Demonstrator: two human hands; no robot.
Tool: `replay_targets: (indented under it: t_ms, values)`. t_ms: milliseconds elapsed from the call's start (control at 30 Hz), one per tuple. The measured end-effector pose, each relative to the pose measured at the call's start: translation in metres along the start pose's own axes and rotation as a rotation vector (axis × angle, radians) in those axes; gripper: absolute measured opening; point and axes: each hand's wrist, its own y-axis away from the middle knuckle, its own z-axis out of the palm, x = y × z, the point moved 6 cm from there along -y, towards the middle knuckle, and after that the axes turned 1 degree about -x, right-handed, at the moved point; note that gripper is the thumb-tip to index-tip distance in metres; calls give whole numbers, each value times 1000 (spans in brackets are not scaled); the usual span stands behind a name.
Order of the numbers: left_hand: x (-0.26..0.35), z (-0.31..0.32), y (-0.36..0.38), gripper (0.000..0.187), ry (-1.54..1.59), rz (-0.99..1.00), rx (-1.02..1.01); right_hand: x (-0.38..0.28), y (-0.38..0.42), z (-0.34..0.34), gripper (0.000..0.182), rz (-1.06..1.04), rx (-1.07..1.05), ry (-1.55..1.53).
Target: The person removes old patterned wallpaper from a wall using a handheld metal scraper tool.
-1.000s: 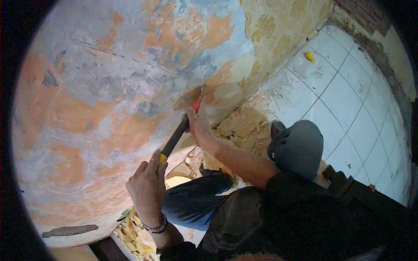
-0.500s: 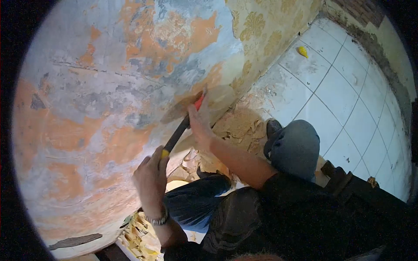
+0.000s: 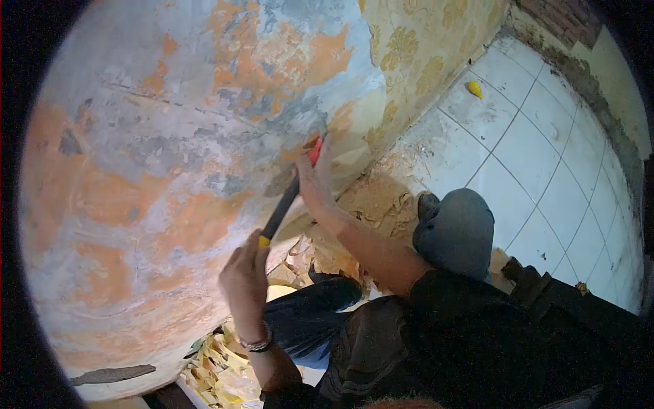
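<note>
A long scraper with a black handle (image 3: pixel 281 213), a yellow band and a red head part (image 3: pixel 315 151) slants up against the patchy wall (image 3: pixel 197 146). My left hand (image 3: pixel 245 278), with a bracelet or watch at the wrist, is closed round the handle's lower end by the yellow band. Farther up, my right hand (image 3: pixel 315 185) grips the scraper just below and beside the red part. The tip meets the wall near the border between bare plaster and yellowish patterned wallpaper (image 3: pixel 402 51); the blade itself is hardly visible.
Torn paper scraps (image 3: pixel 381 198) lie along the wall's foot, with more (image 3: pixel 218 365) at the lower left. A small yellow object (image 3: pixel 475 89) rests on the white tiled floor (image 3: pixel 538 157). My bent knee (image 3: pixel 456 228) is right of my right arm. A dark object (image 3: pixel 528 283) is at the lower right.
The view has shifted slightly, so the wall appears farther right. Both hands keep their hold; the scraper's head now sits a little farther left relative to the wall's patches.
</note>
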Motion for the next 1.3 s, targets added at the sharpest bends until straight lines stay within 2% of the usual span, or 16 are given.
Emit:
replay_targets:
  t_ms: [167,233,300,367,467,533,567,667,733,867,933,1000,1067,1133,1200,1300]
  values:
    - [13,12,-4,29,46,-7,-63,-7,-10,-17,73,5,36,96]
    - [28,-5,1,29,9,-32,-59,-17,-1,-9,74,171,-11,-123]
    - [27,-4,2,29,-20,-79,-67,-18,-3,-13,75,150,19,-88]
    - [23,10,-14,30,97,-4,-43,-18,-12,-21,76,118,44,-60]
    - [23,31,-30,31,127,28,-76,3,-33,-34,79,248,-64,-100]
    - [29,35,-35,30,154,79,-46,0,-48,-48,78,-65,91,190]
    - [32,36,-38,30,156,78,-44,0,-51,-49,78,-67,89,191]
    - [43,44,-50,31,78,78,-49,-5,-65,-66,73,14,122,82]
    - [50,80,-61,32,88,108,-166,10,-87,-90,70,88,39,45]
    - [73,118,-50,33,109,215,-53,-6,-89,-109,57,60,117,-52]
    - [63,109,-28,32,174,160,-38,-30,-42,-90,60,379,-24,244]
    - [42,72,-7,32,294,51,-68,4,-32,-65,53,-104,179,384]
    - [23,59,3,33,183,32,-54,41,-20,-41,60,1,137,175]
    - [18,58,-3,32,141,-21,-87,38,-27,-45,64,-44,136,161]
    - [20,72,-24,33,201,67,-68,24,-43,-49,67,-91,121,144]
    - [53,111,-53,34,161,170,-105,7,-70,-92,69,-141,264,133]
